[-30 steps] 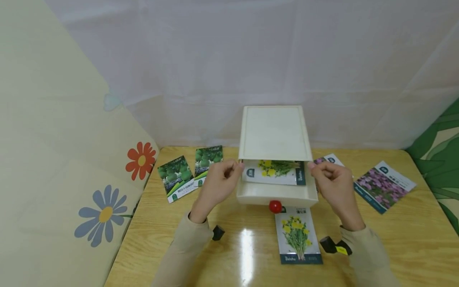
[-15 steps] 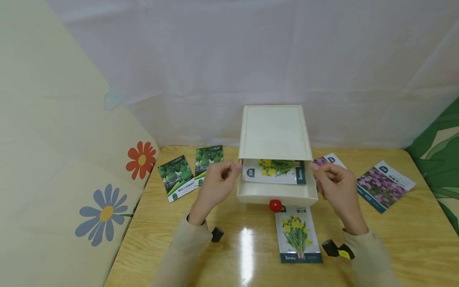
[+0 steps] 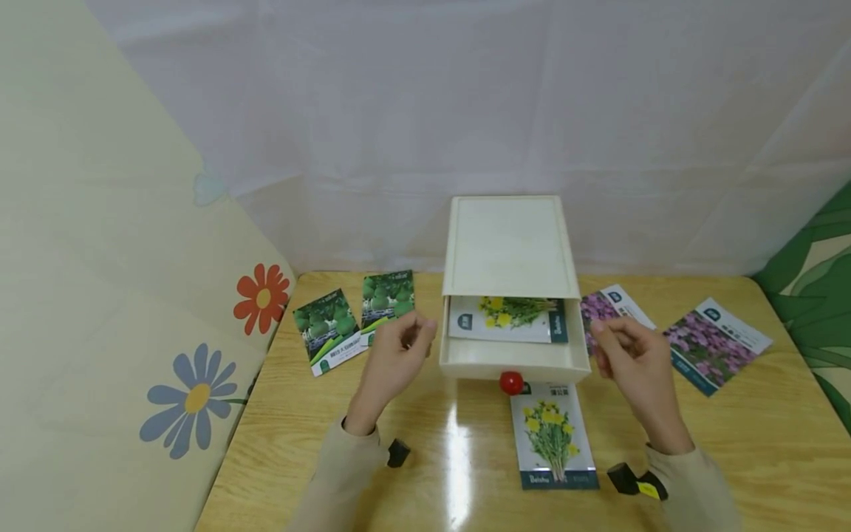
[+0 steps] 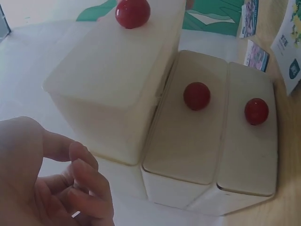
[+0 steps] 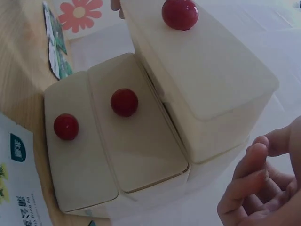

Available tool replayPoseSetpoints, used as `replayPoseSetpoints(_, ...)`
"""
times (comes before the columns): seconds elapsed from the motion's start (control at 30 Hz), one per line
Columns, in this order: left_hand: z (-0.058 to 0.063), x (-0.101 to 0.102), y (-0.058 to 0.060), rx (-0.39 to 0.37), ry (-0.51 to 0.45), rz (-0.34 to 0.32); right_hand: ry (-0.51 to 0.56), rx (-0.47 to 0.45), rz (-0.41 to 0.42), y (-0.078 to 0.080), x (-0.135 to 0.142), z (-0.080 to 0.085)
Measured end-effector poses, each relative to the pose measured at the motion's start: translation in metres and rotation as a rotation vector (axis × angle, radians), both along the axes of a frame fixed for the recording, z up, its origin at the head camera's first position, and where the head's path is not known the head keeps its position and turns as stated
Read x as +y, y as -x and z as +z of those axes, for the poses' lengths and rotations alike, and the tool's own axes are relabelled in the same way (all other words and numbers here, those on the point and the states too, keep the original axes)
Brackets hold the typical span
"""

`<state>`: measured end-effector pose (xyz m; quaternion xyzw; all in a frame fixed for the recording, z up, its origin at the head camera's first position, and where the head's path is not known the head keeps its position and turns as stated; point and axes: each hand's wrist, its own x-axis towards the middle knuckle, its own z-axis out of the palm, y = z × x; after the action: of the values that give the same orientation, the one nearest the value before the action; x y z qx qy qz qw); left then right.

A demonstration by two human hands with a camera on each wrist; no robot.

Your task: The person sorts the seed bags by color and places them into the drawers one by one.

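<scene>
A white cabinet [image 3: 508, 244] with three stacked drawers, each with a red knob, stands on the table. Its top drawer [image 3: 515, 357] is pulled out, and a seed packet with yellow flowers [image 3: 508, 321] lies inside, partly hidden under the cabinet's top. My left hand [image 3: 397, 362] hovers just left of this drawer, fingers loosely curled and holding nothing. On the other side, my right hand [image 3: 638, 373] is held apart from the drawer wall, likewise holding nothing. The two lower drawers, with red knobs [image 4: 197, 96], are pushed in, as both wrist views show.
Another yellow-flower packet [image 3: 555, 440] lies before the cabinet, its upper end under the drawer front. Two green packets [image 3: 326, 329] lie at the left, two purple-flower packets [image 3: 718, 346] at the right. A pale cloth [image 3: 372, 133] hangs behind the wooden table [image 3: 279, 458].
Both hands have let go of the top drawer's side walls and moved outward, left hand to the left, right hand to the right. The drawer and packets have stayed put.
</scene>
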<state>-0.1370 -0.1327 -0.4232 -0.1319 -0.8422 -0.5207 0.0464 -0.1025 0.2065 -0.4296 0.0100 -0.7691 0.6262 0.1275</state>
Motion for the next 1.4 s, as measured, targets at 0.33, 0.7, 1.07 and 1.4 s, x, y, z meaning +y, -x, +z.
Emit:
replayPoseSetpoints(0.33,-0.027,-0.004,-0.008,-0.072,0.011,0.007,-0.064,-0.123,-0.047,-0.012,0.006,-0.024)
replayPoseSetpoints(0.7,-0.067,0.001,-0.007,-0.192,0.093,-0.022,-0.139,-0.103,0.013,-0.020,0.002,-0.053)
replayPoseSetpoints(1.07,-0.076,0.009,-0.009,-0.304,0.043,-0.060,-0.231,-0.144,0.010,-0.022,-0.003,-0.060)
replayPoseSetpoints(1.4,-0.090,0.024,-0.015,-0.222,0.112,-0.126,-0.477,-0.282,0.233,-0.033,0.000,-0.079)
